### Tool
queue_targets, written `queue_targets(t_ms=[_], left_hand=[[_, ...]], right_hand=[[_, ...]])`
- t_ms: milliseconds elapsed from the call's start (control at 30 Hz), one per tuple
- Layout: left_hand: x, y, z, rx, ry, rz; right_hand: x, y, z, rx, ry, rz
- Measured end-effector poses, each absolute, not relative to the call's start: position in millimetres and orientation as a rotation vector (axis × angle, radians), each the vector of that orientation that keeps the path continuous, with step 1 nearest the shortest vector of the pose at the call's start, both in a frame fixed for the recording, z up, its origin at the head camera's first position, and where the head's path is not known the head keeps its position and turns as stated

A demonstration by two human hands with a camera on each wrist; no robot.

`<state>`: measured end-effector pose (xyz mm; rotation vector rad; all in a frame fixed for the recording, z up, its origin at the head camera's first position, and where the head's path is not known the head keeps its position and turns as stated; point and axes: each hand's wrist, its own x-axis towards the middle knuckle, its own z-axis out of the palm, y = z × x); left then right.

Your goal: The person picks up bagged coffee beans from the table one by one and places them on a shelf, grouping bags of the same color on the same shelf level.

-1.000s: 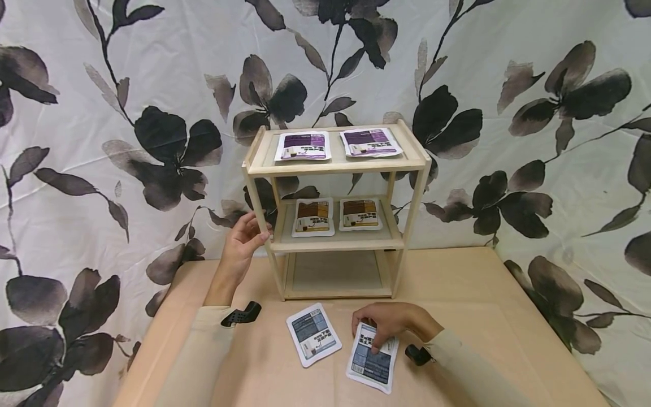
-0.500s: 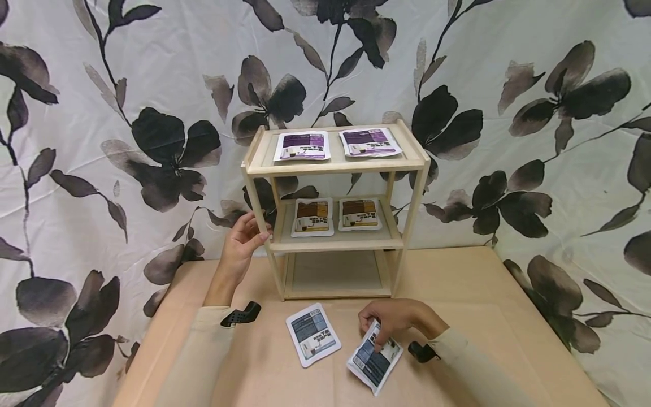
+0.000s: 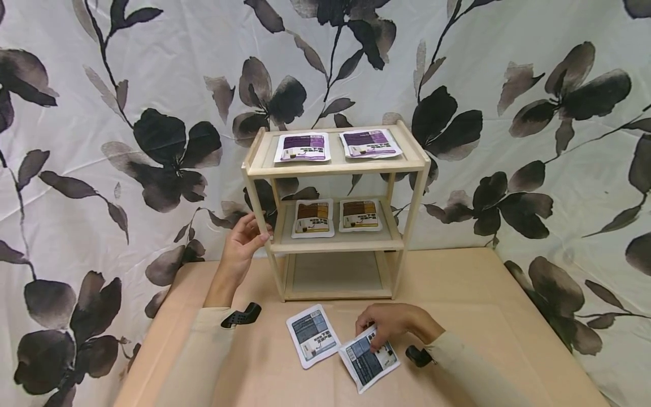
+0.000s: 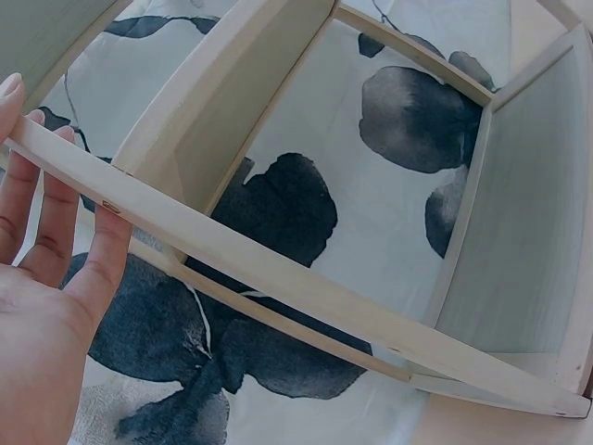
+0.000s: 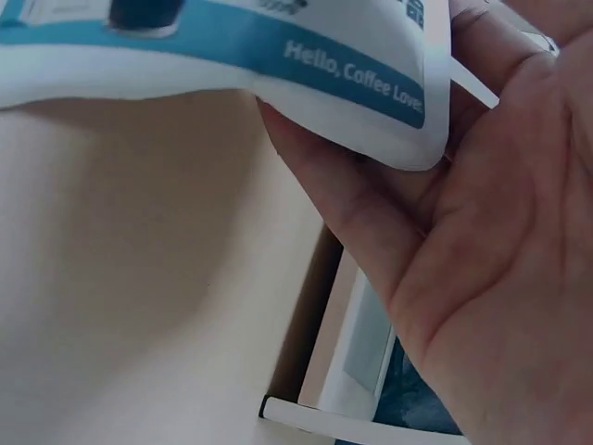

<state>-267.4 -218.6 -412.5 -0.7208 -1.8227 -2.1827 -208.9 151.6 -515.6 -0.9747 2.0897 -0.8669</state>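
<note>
My left hand grips the left front post of a small three-tier wooden shelf; in the left wrist view the thumb and fingers lie on either side of that post. Over the table my right hand pinches a blue-and-white coffee packet by its upper end. The right wrist view shows the packet's blue band with "Hello, Coffee" lettering, its edge between thumb and fingers. A matching blue-and-white packet lies flat on the table just left of the held one, their edges meeting or overlapping.
Two purple packets lie side by side on the top tier. Two brown packets rest on the middle tier. The bottom tier shows a bare panel. Behind the table hangs a floral cloth.
The packet in my right hand has turned, and its lower end has swung left toward the lying packet. My left hand stays on the post.
</note>
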Motion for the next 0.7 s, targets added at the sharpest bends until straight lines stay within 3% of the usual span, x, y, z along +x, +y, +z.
queue_targets(t_ms=[467, 700], left_hand=[[-269, -219, -412, -0.726, -1.817, -2.18], [-269, -219, -413, -0.721, -1.836, -2.173]], right_hand=[[-206, 156, -522, -0.827, 2.063, -1.128], [-210, 159, -533, -0.983, 2.11, -1.114]])
